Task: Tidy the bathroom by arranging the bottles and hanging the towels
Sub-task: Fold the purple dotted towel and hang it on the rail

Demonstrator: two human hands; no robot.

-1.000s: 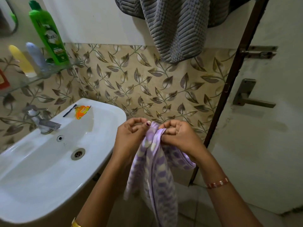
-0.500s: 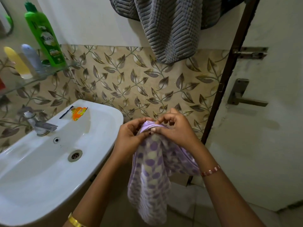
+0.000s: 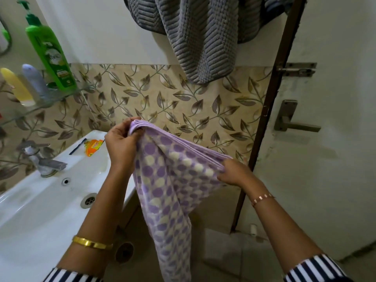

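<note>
A purple-and-cream dotted towel (image 3: pixel 168 190) hangs between my two hands in front of the sink. My left hand (image 3: pixel 122 145) pinches its upper left corner, and my right hand (image 3: pixel 232 174) pinches the top edge lower to the right, so the edge is stretched. A grey ribbed towel (image 3: pixel 205 37) hangs on the wall above. On the glass shelf (image 3: pixel 61 98) at the left stand a green pump bottle (image 3: pixel 48 51), a pale blue bottle (image 3: pixel 34 82) and a yellow bottle (image 3: pixel 14 84).
A white sink (image 3: pixel 40 210) with a metal tap (image 3: pixel 42 161) is at the left, with an orange sachet (image 3: pixel 92 147) on its rim. A door (image 3: pixel 335 139) with a handle (image 3: pixel 291 123) and a latch stands at the right. Tiled floor lies below.
My hands were together at the bunched top of the dotted towel. They have moved apart, the left up and the right down to the right, spreading the top edge.
</note>
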